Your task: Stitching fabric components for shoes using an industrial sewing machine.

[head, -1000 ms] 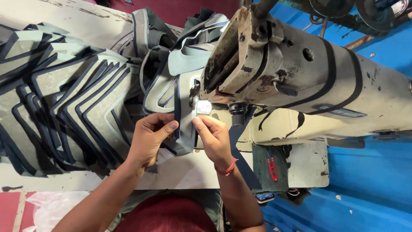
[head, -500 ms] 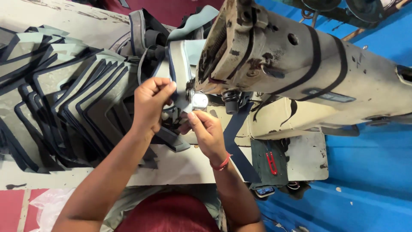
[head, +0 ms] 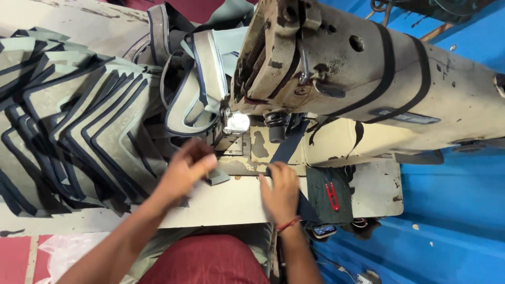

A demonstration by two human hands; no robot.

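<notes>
worn cream sewing table (head: 221,205), paint chipped near the needle area. left part covered by a fanned stack of grey fabric pieces (head: 68,137) with dark blue edging, overlapping each other. big beige sewing machine (head: 368,79) sits on the right part. dark green cloth (head: 329,197) lies by the machine base, red thread snips (head: 332,195) on it. dark blue strap (head: 286,150) runs across the table edge.

A bulky cream sewing machine (head: 368,84) is overhanging the counter (head: 221,202), closing off the space above and to the right. A fanned stack of grey, dark-edged fabric pieces (head: 79,137) is crowding the left side. Between them, a narrow strip of bare counter is lying open, where the left hand (head: 184,171) and right hand (head: 281,192) are working, the dark strap (head: 286,147) crossing it.
</notes>
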